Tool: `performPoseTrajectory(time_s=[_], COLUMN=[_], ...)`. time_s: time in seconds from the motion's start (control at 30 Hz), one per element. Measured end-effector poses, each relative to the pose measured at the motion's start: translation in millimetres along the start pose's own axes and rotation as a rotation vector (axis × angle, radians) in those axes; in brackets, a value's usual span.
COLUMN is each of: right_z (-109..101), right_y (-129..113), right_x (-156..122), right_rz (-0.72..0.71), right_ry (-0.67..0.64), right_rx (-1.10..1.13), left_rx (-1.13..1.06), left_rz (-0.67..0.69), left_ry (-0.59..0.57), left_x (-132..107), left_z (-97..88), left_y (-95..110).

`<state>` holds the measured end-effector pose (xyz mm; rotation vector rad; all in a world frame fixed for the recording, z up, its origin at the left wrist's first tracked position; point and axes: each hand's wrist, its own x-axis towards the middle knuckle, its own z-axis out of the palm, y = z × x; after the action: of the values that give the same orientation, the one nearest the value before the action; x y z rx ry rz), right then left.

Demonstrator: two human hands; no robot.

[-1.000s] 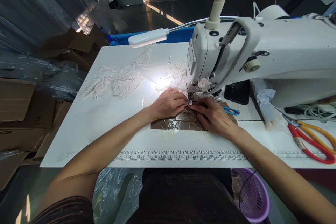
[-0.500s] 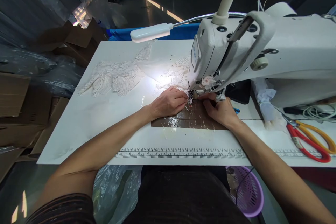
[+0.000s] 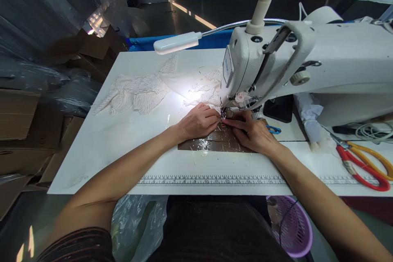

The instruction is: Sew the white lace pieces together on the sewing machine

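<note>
2 bare hands: left hand (image 3: 201,120) and right hand (image 3: 253,133) meet from opposite sides at the presser foot (image 3: 222,112).
Left hand: fingers curled close together, tips at a small pale bit of material by the foot; whether they pinch it cannot be told.
Right hand: index finger stretched toward the same spot, thumb bent below and apart from it; any grip is too small to tell.
White lace fabric (image 3: 143,92): spread in loose folds on the worktop (image 3: 113,139), left of the sewing machine (image 3: 238,57), with more lace just beyond the left hand; glare hides whether it is 1 piece.
Brown plate (image 3: 199,146): under the fingers, strewn with thread scraps.
Lamp (image 3: 176,43): white, lit, on a flexible metal neck above the lace.
Right side: blue thread snips (image 3: 274,129) just beside the right hand, black smartphone (image 3: 278,108) beyond; 1 pair of scissors (image 3: 365,163), 1 handle red and 1 orange, well apart.
Near edge: printed ruler strip (image 3: 211,181) crossing below both hands; purple basket (image 3: 291,225) under the worktop.
</note>
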<state>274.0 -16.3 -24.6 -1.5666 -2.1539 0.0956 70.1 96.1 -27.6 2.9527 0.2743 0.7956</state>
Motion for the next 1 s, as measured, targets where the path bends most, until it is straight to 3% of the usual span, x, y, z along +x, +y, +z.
performPoseTrajectory(time_s=[0.3,0.7,1.0], right_z=[4,2,8], right_y=[-8,-17,-25], right_x=[-3,3,6], right_rz=[0.014,-0.01,0.061], right_ry=[-0.017,-0.018,-0.033], right_rx=[-0.106,-0.126,-0.243], left_rx=[-0.015,-0.012,0.036], left_rz=[0.122,0.086,0.074], left_ry=[-0.132,-0.117,-0.17], left_x=[2,0,1], left_z=[-12.6,-14.9,-18.0], left_y=[-4,-4,-4])
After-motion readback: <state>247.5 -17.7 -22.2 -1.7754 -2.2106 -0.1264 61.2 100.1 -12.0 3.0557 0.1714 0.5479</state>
